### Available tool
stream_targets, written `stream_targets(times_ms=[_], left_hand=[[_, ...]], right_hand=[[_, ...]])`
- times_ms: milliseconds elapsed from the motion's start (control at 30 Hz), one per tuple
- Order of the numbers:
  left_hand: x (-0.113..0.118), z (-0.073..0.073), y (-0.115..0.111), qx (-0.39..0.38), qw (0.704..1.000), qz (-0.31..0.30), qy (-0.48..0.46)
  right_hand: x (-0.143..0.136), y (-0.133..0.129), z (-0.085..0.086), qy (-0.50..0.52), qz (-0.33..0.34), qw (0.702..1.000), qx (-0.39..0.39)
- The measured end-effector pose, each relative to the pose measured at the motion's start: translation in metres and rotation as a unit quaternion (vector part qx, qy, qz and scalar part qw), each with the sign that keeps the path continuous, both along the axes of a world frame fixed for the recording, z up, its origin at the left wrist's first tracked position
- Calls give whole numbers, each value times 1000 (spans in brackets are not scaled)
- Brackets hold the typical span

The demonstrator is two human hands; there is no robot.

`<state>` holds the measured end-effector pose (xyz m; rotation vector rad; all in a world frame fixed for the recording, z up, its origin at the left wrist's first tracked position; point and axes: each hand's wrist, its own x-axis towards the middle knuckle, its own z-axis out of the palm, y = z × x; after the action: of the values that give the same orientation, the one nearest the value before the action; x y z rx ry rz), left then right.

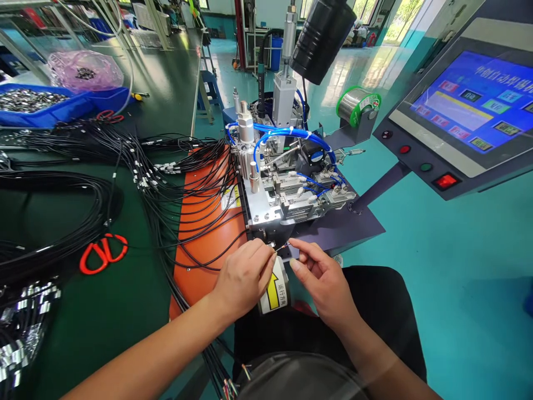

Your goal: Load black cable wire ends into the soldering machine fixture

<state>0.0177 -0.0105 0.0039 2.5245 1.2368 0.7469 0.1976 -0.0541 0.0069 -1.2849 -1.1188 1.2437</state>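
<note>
My left hand [245, 273] is closed in a pinch on the end of a black cable in front of the machine [287, 189]. Short thin wires [283, 248] stick out from its fingertips to the right. Close beside them, my right hand [322, 278] has its thumb and index finger apart, the index fingertip near the wire ends; whether it touches them is too small to tell. Below the hands is a white roller with a yellow arrow label [273, 289]. Black cables [204, 205] lie across the orange surface [208, 233] left of the machine.
Red-handled scissors [104, 253] lie on the green table [108, 311] by coiled black cables [75, 222]. A blue tray [41, 114] holds small metal parts. A control screen [470, 105] stands right, near a solder spool [358, 105]. A black cylinder [322, 41] hangs above the machine.
</note>
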Motion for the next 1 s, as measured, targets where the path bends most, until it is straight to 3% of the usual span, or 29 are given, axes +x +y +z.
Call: stream_targets(times_ms=[167,300,1000], left_hand=[[0,0,0,-7,1000,7,-20],[0,1,-1,-12,1000,8,-27],[1,3,-1,3,999,11,-30]], right_hand=[[-7,-4,-1,183,-5,981,-67],[-11,-6,1,252,-4,965,-76],[-20,-16,-1,317,5,946,-64]])
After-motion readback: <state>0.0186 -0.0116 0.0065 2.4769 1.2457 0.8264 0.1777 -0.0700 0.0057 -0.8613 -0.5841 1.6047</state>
